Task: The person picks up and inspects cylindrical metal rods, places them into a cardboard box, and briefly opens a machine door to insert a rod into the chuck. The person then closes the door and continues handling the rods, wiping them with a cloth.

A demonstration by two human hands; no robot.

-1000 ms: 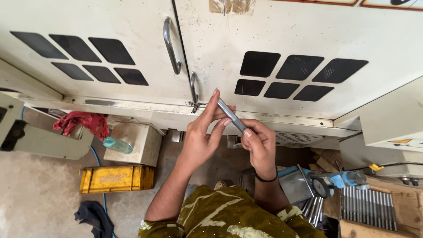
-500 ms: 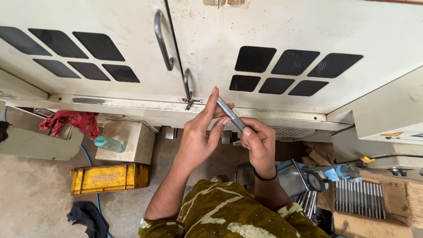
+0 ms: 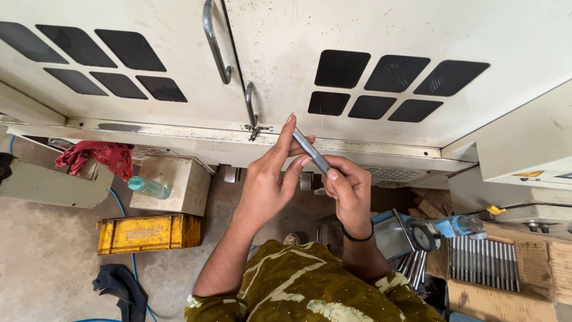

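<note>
Both hands are raised in front of a pale cabinet [image 3: 369, 36] and share 1 slim metal rod [image 3: 311, 151]. The left hand [image 3: 268, 185] pinches the rod's upper end: its index finger stretches up along the far side, and the thumb and middle finger press from the near side. The right hand [image 3: 348, 192] is curled round the lower end, thumb on top and fingers wrapped beneath, so that end is hidden inside the grip. The rod runs tilted between them, high at the left hand and low at the right. A dark band [image 3: 357, 237] circles the right wrist.

Just beyond the left fingertips, 2 metal handles [image 3: 215, 42] sit on the cabinet doors, and a small latch [image 3: 256, 128] lies right beside the raised index finger. Dark vent openings [image 3: 393, 80] are cut into the door above the right hand.

Below and left of the left forearm, on the floor, stand a yellow crate [image 3: 149, 234] and a pale box [image 3: 173, 183] with a clear bottle [image 3: 148, 187] leaning against it. A red rag [image 3: 98, 156] lies further left. A dark cloth [image 3: 119, 286] and a blue hose [image 3: 122, 206] lie near the crate.

To the right of the right forearm sit a dial gauge [image 3: 424, 237] and a row of similar rods [image 3: 484, 262] on cardboard.
</note>
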